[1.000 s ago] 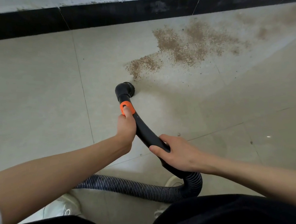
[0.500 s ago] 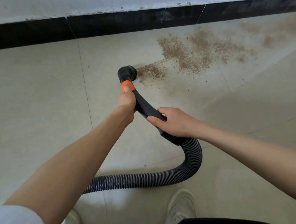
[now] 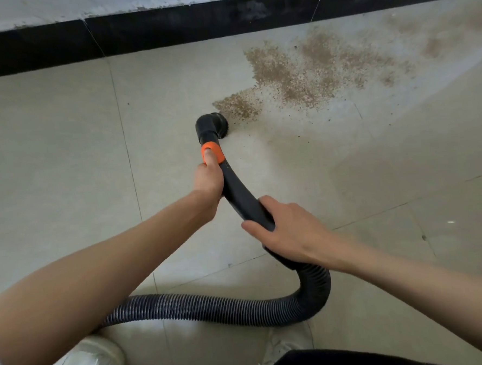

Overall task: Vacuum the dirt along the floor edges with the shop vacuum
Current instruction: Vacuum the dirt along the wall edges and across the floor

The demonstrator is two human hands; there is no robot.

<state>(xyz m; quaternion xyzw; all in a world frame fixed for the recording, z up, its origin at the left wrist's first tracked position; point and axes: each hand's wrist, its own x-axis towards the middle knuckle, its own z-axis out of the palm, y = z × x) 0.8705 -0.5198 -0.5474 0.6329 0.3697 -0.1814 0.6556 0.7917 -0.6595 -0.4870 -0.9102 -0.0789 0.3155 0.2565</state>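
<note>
A black vacuum wand with an orange collar ends in a round brush nozzle that sits on the tiled floor. The nozzle touches the near-left tip of a brown dirt patch spread toward the black baseboard. My left hand grips the wand just below the collar, thumb on the orange part. My right hand holds the wand lower down, fingers wrapped over it. The ribbed black hose loops behind my right hand and runs left under my left arm.
Pale floor tiles stretch left and right of the nozzle. A grey wall rises above the baseboard. Fainter dirt lies at the far right. My two white shoes stand at the bottom edge, beside the hose.
The nozzle was pushed forward to the dirt's tip, then drawn slightly back. The small near-left clump looks thinner than a second ago. Both hands keep their hold.
</note>
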